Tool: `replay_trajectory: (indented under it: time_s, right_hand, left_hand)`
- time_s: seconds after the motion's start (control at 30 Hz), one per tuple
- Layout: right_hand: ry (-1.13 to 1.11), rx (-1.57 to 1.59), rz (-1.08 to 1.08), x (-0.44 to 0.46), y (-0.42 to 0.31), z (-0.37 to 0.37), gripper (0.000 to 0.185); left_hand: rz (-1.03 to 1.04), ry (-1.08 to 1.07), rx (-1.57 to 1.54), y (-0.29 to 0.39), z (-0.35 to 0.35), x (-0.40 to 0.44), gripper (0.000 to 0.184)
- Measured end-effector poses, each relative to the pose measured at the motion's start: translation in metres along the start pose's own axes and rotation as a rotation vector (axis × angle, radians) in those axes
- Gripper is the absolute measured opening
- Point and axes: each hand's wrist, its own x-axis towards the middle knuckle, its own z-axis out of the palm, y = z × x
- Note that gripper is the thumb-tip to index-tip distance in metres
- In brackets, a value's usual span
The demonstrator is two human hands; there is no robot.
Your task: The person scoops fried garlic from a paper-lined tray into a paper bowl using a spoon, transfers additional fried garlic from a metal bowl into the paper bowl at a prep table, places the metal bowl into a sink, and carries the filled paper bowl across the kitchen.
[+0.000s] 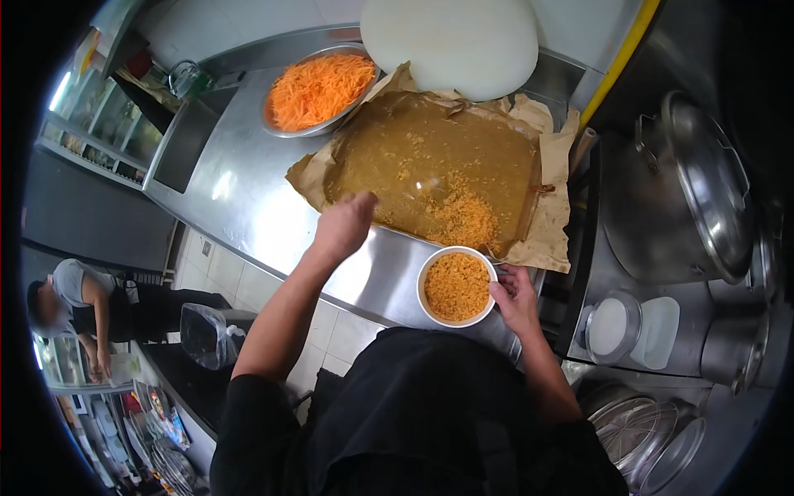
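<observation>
My right hand (514,299) grips the rim of a white bowl (421,285) full of orange-brown crumbs (456,287), its thumb on the edge. The bowl is at the near edge of a paper-lined tray (557,178). A golden-brown layer (389,157) fills the tray, with crumbs heaped at its near right and scattered thinly elsewhere. Over the tray's near left corner is my left hand (347,223), fingers curled together and slightly blurred; whether anything is in them cannot be made out.
A metal bowl of shredded carrot (321,89) stands behind left on the steel counter (240,165). A white round board (451,45) leans at the back. Large pots (674,207) are on the right. Another person (91,302) works at the far left, near a lined bin (207,335).
</observation>
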Motion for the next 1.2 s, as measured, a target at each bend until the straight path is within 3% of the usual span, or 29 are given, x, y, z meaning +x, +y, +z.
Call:
replay_trajectory:
  time_s: [0.03,0.2,0.37,0.4,0.63,0.73,0.83,0.93,1.1,1.2]
  right_hand:
    - [0.000,0.001,0.002,0.000,-0.001,0.000,0.059]
    - [-0.003,0.007,-0.004,0.001,0.000,0.000,0.060]
    - [0.003,0.011,-0.030,0.001,0.001,0.000,0.060]
    - [0.003,0.011,-0.029,0.000,0.001,0.000,0.060]
    - [-0.011,0.001,0.009,0.001,0.000,-0.001,0.060]
    - [0.000,0.002,-0.006,0.000,-0.004,0.000,0.060]
    - [0.013,0.014,-0.016,-0.001,-0.001,0.001,0.060]
    - [0.015,0.007,-0.023,0.000,-0.001,0.002,0.059]
    - [0.007,-0.015,0.001,-0.001,0.000,0.000,0.060]
    - [0.004,-0.003,0.026,-0.001,-0.001,0.000,0.061]
  left_hand:
    - [-0.124,0.007,0.088,-0.018,0.014,0.025,0.022]
    - [-0.232,0.017,0.149,-0.043,0.043,0.046,0.031]
    - [-0.029,-0.266,0.109,0.011,0.033,-0.009,0.033]
    - [0.090,-0.229,0.079,0.013,0.032,-0.016,0.033]
    - [-0.179,-0.009,0.125,-0.033,0.034,0.061,0.035]
    - [-0.166,-0.056,0.130,-0.026,0.039,0.063,0.034]
    - [-0.009,-0.252,0.138,0.005,0.046,0.038,0.036]
    - [0.057,-0.291,0.122,0.023,0.033,0.032,0.036]
    - [-0.140,-0.017,0.109,-0.030,0.030,0.102,0.028]
    - [-0.178,0.017,0.106,-0.039,0.034,0.126,0.027]
